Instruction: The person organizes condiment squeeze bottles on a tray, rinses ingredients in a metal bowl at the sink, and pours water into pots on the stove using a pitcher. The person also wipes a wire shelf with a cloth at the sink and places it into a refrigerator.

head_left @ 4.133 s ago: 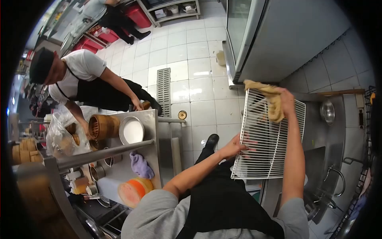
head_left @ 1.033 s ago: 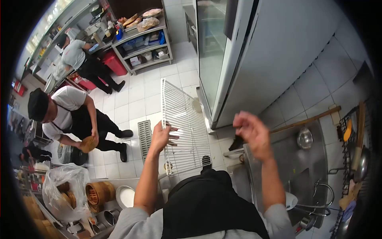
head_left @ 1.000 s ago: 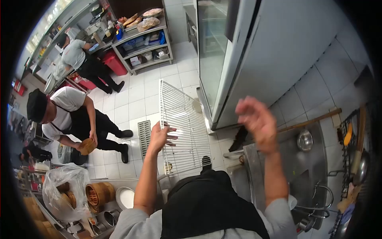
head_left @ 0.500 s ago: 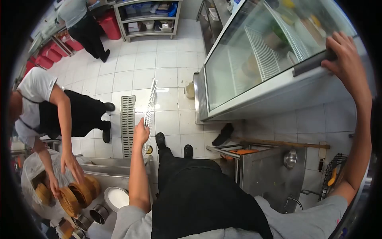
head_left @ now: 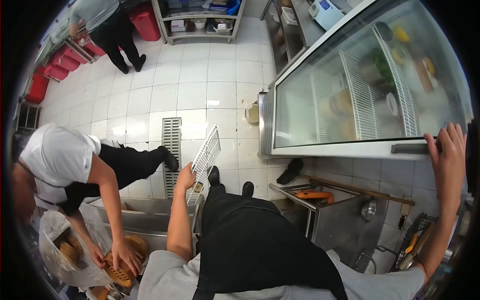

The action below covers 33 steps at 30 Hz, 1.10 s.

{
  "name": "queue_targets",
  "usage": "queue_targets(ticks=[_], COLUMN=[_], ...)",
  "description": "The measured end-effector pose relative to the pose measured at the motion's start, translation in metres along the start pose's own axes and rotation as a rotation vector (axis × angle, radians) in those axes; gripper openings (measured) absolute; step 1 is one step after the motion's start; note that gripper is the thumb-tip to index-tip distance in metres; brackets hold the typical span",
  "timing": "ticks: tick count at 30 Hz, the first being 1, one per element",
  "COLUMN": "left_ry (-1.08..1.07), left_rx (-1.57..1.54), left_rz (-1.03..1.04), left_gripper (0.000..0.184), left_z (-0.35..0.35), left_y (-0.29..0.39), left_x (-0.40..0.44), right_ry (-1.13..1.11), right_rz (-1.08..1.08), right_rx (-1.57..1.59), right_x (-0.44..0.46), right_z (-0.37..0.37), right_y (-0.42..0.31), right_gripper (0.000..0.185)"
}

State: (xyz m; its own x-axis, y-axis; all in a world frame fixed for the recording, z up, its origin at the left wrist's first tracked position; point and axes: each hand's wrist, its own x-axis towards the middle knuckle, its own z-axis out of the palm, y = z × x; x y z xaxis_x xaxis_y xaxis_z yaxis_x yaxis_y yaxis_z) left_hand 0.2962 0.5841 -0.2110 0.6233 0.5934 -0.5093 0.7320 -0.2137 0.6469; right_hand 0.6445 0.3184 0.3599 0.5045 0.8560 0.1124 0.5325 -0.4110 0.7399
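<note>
A white wire rack [head_left: 206, 154] hangs tilted over the floor, seen at a steep angle, with my left hand [head_left: 187, 177] closed round its near edge. On the right, my right hand [head_left: 446, 149] reaches the dark handle [head_left: 416, 148] of a glass fridge door [head_left: 320, 115], fingers wrapped at its right end. The door looks shut. Behind the misted glass are white wire shelves [head_left: 359, 100] with containers, something green and yellow items.
A co-worker [head_left: 65, 155] bends at the left over bamboo steamers [head_left: 120, 270] beside a plastic bag [head_left: 75, 240]. Another person [head_left: 112, 32] stands at the upper left near red bins [head_left: 145, 22]. A steel sink unit [head_left: 345, 220] and a wooden stick [head_left: 360, 191] lie at the right.
My right hand, empty and raised a second ago, is now on the fridge handle. The rack has turned in my left hand. The earlier cloth has left my right hand. The near co-worker leans over the steamers.
</note>
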Motion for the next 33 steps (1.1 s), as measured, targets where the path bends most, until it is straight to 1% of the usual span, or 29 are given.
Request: queue_targets(ticks=[1,3,4,5,7,8,11,12,13,15,17,19,21,23,27,28,29,31,33], left_ry=[-0.007,-0.023,-0.011,-0.022,-0.005,-0.013,0.027,0.037,0.026,0.083,0.078,0.088,0.081,0.073,0.012,0.029,0.02,-0.052,-0.054], left_rx=[0.007,-0.003,0.0,0.007,-0.044,-0.105,-0.108,-0.106,-0.103,-0.055,-0.073,0.015,0.005,0.084,0.195,0.238,0.244,0.248,0.28], left_rz=[-0.005,0.02,0.021,0.02,0.044,0.092,0.067,0.056,0.068,0.015,0.059,-0.103,-0.062,-0.137,-0.036,0.038,0.054,0.202,0.222], left_gripper=[0.035,0.029,0.028,0.028,0.028,0.03,0.032,0.036,0.036,0.032,0.035,0.04,0.042,0.042,0.041,0.037,0.037,0.034,0.033], left_z=[-0.002,-0.003,-0.007,-0.007,0.0,0.001,0.011,0.014,0.013,0.012,0.014,0.007,0.0,-0.002,-0.006,-0.006,-0.005,0.0,0.009], left_y=[0.0,-0.002,0.005,0.002,-0.01,-0.014,-0.029,-0.033,-0.032,-0.029,-0.028,-0.022,-0.015,-0.012,-0.001,0.005,0.013,0.027,0.047], left_x=[0.005,0.012,0.014,0.019,0.031,0.033,0.041,0.044,0.043,0.042,0.045,0.044,0.044,0.045,0.047,0.046,0.049,0.052,0.058], right_ry=[0.005,0.162,0.012,0.067,0.167,0.205,0.266,0.289,0.3,0.322,0.34,0.359,0.381,0.406,0.462,0.476,0.489,0.513,0.539], right_rz=[0.013,-0.043,-0.012,-0.032,-0.094,-0.121,-0.171,-0.187,-0.197,-0.213,-0.22,-0.227,-0.221,-0.218,-0.185,-0.163,-0.142,-0.088,-0.017], right_rx=[0.009,0.061,-0.12,-0.106,-0.055,-0.046,-0.016,-0.011,-0.006,0.003,0.01,0.02,0.039,0.056,0.093,0.104,0.107,0.115,0.119], right_x=[0.004,0.021,0.039,0.05,0.067,0.074,0.1,0.11,0.117,0.129,0.14,0.146,0.152,0.155,0.15,0.144,0.138,0.121,0.096], right_z=[-0.001,-0.019,-0.046,-0.05,-0.044,-0.042,-0.039,-0.04,-0.039,-0.037,-0.037,-0.035,-0.033,-0.031,-0.027,-0.026,-0.024,-0.019,-0.012], right_y=[-0.005,-0.032,-0.059,-0.071,-0.077,-0.078,-0.08,-0.082,-0.083,-0.086,-0.088,-0.091,-0.092,-0.092,-0.086,-0.081,-0.077,-0.067,-0.05], right_gripper=[0.028,0.031,0.025,0.025,0.023,0.023,0.021,0.02,0.02,0.018,0.017,0.017,0.016,0.015,0.015,0.015,0.015,0.015,0.015])
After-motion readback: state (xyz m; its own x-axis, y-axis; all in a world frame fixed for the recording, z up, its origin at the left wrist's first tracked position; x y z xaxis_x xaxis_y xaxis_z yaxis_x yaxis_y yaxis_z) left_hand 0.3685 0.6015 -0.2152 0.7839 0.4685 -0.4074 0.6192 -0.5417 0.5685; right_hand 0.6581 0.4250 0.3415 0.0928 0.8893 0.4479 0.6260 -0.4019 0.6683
